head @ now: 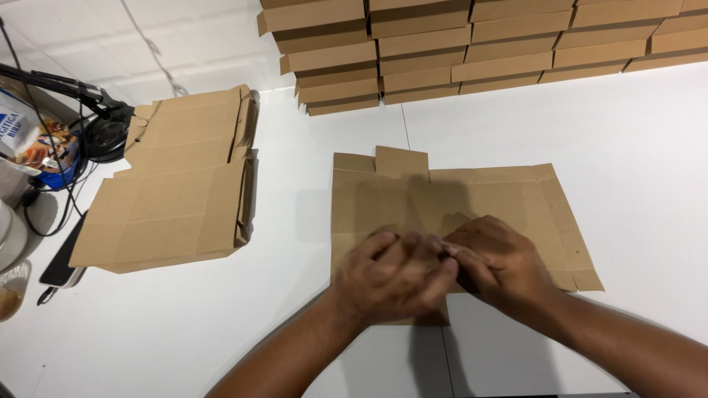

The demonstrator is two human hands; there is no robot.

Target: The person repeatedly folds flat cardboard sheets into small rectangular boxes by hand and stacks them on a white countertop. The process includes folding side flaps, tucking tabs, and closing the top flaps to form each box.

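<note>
While the cardboard blank (472, 199) lies flat, long axis left-right, both hands' grip pinches it.

Flat cardboard blank (472, 195) under my hands: brown, unfolded, die-cut, lying flat on white table (634, 147). Small tab sticks up from far edge, angled flaps on right side, narrow tab at near edge. I see crease lines across panel. Near-centre part hidden by hands. Blank sits toward table's near edge, roughly mid-width, straddling table seam.
</note>
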